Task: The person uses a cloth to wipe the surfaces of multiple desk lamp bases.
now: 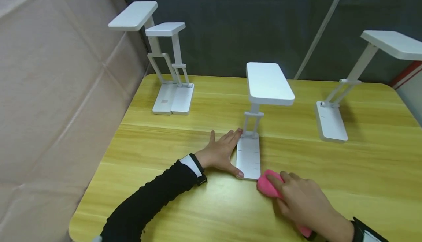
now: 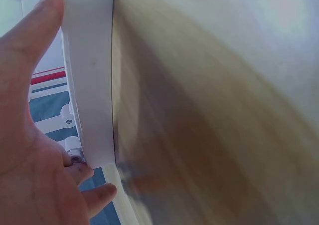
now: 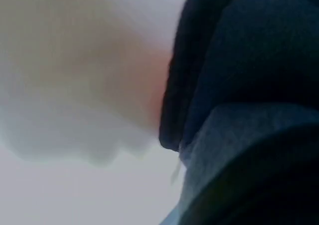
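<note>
A white folding desk lamp (image 1: 248, 154) stands upright near the middle of the table, its flat head raised over the hinged arm. Spread along the left side of its base, my left hand (image 1: 219, 154) has the thumb at the front corner and the forefinger near the hinge. The left wrist view shows the base's side wall (image 2: 89, 75) close beside the straight thumb. With curled fingers, my right hand (image 1: 301, 198) grips a pink cloth (image 1: 268, 184) against the base's front right corner. Dark fabric (image 3: 249, 45) and blur hide the right hand's work in the right wrist view.
Two more white lamps (image 1: 182, 99) stand side by side at the back left of the wooden table (image 1: 197, 212). Another lamp (image 1: 331, 121) stands at the right. A dark curtain (image 1: 224, 26) hangs behind, and pale fabric (image 1: 59, 106) covers the left side.
</note>
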Available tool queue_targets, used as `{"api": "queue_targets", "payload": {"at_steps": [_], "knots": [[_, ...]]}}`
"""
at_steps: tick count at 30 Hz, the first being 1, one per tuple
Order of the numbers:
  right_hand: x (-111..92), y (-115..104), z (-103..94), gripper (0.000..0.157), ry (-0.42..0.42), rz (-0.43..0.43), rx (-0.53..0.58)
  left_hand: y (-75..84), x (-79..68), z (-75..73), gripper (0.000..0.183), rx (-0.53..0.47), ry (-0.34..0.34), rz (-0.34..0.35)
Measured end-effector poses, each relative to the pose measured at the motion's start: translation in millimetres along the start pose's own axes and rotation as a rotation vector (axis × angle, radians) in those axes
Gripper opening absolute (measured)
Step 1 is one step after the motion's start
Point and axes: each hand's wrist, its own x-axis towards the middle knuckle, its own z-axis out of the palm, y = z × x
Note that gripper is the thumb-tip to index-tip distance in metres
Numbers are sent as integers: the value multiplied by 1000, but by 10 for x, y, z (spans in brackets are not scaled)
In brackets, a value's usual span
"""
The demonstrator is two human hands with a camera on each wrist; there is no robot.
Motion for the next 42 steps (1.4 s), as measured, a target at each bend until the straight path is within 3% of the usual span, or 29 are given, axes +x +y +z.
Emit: {"api": "queue_targets", "payload": {"at_steps": [3,7,12,18,26,31,35,39,42], "knots": [[166,263,-28,53,64,34,-30,7,0,-14,130,-7,-3,2],[530,563,109,46,130,78,-70,3,-11,-17,130,-10,2,-13],[808,648,310,39,166,65,-84,16,-13,6,130,-10,1,-2],[681,531,320,41,119,9,-76,32,13,34,130,-11,5,9],[260,319,267,46,105,-118,-18,5,11,17,130,-25,1,1],[112,253,119,50,-18,-135,87,-3,11,27,131,-11,2,-3],[227,313,-59,52,-51,-99,166,-3,11,19,131,-19,11,0],[532,359,-92,54,26,-58,176,0,3,0,131,-35,13,0],[713,355,7,52,75,-24,154,3,4,11,130,-42,10,2]]}}
